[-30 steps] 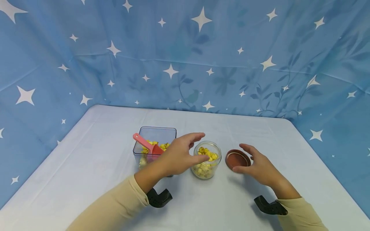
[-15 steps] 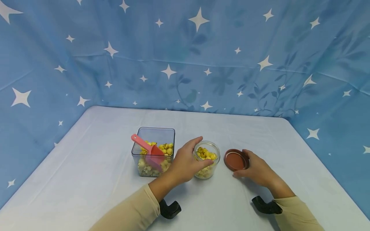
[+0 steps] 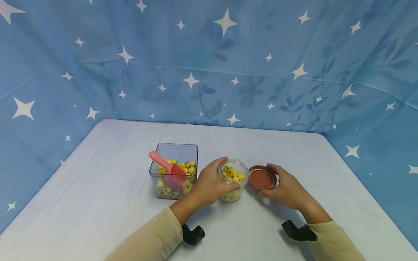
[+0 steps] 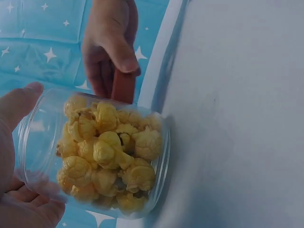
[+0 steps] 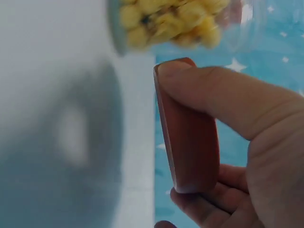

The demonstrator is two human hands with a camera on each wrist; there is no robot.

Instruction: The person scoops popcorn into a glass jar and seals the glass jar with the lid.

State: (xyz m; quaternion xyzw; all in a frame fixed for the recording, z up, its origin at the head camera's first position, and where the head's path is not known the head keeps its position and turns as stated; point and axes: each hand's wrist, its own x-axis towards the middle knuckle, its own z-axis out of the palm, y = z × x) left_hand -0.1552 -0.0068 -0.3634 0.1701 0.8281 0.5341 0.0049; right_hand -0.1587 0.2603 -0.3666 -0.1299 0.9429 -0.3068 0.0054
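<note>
A clear glass jar partly filled with yellow popcorn stands upright on the table. My left hand grips its upper part from the left, thumb on the near side and fingers on the far side. Just right of the jar, my right hand holds a reddish-brown lid by its edge, thumb and fingers on opposite sides. The lid's inner face shows in the head view. In the right wrist view the lid appears edge-on, raised off the table, close to the jar.
Left of the jar stands a transparent square container holding more popcorn. A pink scoop leans in it, handle over the left rim. White cloth covers the table, and a blue star-patterned curtain hangs behind it.
My left hand has come right and taken hold of the jar. My right hand has grasped the lid, lifted it and brought it left, nearer the jar.
</note>
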